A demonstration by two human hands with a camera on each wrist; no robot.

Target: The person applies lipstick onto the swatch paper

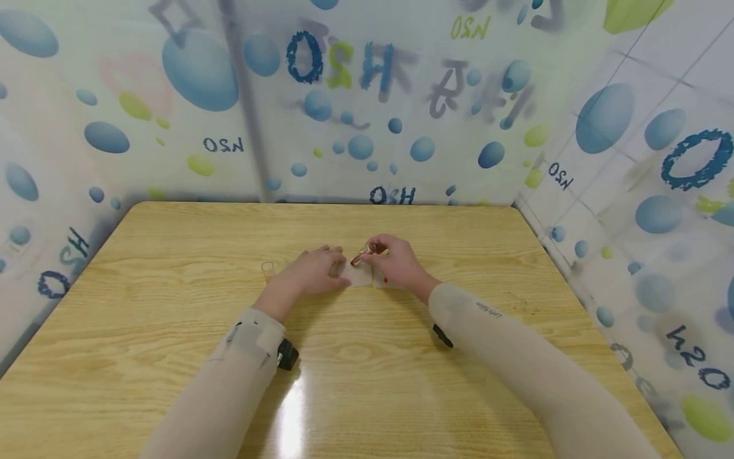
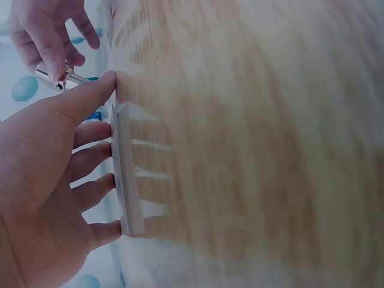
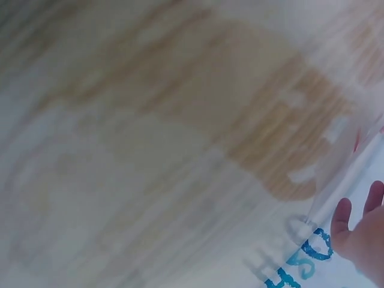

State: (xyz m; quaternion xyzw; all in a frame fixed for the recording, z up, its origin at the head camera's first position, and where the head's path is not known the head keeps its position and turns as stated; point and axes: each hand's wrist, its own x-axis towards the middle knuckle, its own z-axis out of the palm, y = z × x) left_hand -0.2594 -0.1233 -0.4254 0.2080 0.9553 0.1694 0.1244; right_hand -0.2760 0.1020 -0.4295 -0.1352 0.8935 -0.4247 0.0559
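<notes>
Several spread fingers (image 2: 103, 233) of the left hand (image 1: 314, 271) touch the paper (image 1: 361, 276); the right hand (image 1: 401, 261) pinches a tube (image 1: 365, 252), its red tip (image 1: 355, 261) visible from head, not left wrist.

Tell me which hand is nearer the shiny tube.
Right: the right hand pinches the shiny tube. The left hand touches a white piece, left of the tube.

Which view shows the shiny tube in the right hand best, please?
The head view: it shows the tube and its red end, held in the right hand. The left wrist view shows its metallic body larger, partly covered, without the red end; the right wrist view shows none of it.
</notes>
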